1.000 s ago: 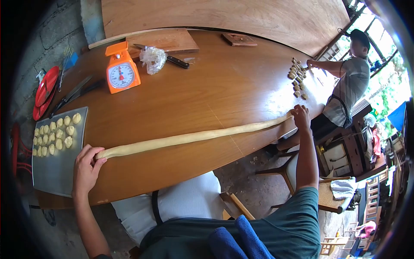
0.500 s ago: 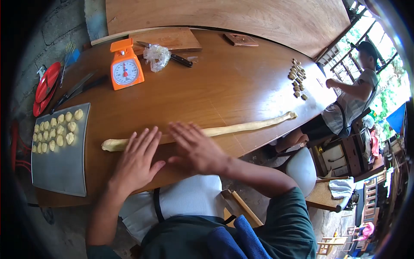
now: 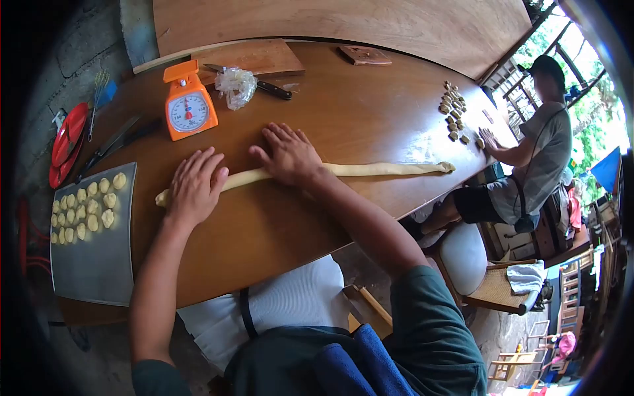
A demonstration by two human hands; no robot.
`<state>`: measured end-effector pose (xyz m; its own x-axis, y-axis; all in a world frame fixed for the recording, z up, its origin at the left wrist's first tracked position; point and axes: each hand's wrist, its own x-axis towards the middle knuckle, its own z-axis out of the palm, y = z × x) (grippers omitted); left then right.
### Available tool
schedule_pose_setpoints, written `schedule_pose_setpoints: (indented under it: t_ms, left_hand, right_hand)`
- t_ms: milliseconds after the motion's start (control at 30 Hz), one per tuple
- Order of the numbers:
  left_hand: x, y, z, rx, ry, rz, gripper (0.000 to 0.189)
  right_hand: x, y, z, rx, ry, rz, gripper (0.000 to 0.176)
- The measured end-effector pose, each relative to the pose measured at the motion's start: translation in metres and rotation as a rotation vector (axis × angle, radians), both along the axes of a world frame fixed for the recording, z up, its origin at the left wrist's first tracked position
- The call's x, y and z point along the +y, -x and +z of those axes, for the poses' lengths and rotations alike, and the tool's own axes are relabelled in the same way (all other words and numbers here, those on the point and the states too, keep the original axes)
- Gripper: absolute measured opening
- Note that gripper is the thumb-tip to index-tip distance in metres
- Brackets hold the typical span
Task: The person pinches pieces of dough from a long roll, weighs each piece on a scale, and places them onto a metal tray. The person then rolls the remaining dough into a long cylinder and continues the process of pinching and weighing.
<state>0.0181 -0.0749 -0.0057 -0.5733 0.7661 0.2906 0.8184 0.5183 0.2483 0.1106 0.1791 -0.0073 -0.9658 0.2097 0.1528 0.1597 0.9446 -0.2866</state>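
A long pale rope of dough (image 3: 370, 170) lies across the brown wooden table (image 3: 264, 244). My left hand (image 3: 193, 187) rests palm down over the rope near its left end, fingers stretched out. Farther right, my right hand (image 3: 289, 155) lies flat on the rope with its fingers spread and pointing away from me. The dough shows between my hands and runs on to the right of them. Parts of it under both palms are hidden. At the left edge, a grey tray (image 3: 92, 270) holds several small dough pieces (image 3: 109, 200).
An orange scale (image 3: 189, 111), a plastic bag (image 3: 236, 88), a black-handled knife (image 3: 274, 90) and a wooden board (image 3: 267, 57) stand farther back. Red plates (image 3: 69, 135) are at the left. Several small brown pieces (image 3: 454, 112) lie at the right, near another person (image 3: 541, 152).
Both my hands have moved forward, away from my body, and the dough's middle has shifted the same way. The other person's hand has come down to the table.
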Motion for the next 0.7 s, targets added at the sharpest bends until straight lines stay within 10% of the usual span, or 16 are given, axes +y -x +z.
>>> schedule_pose_setpoints:
  t_ms: [433, 700]
  left_hand:
    - [-0.073, -0.041, 0.014, 0.023, 0.106, -0.068, 0.056]
    - [-0.135, -0.038, 0.016, -0.129, -0.099, 0.022, 0.020]
  right_hand:
    - [0.008, -0.094, 0.002, 0.130, -0.139, 0.250, 0.066]
    - [0.120, -0.155, 0.006, 0.221, -0.212, 0.152, 0.035]
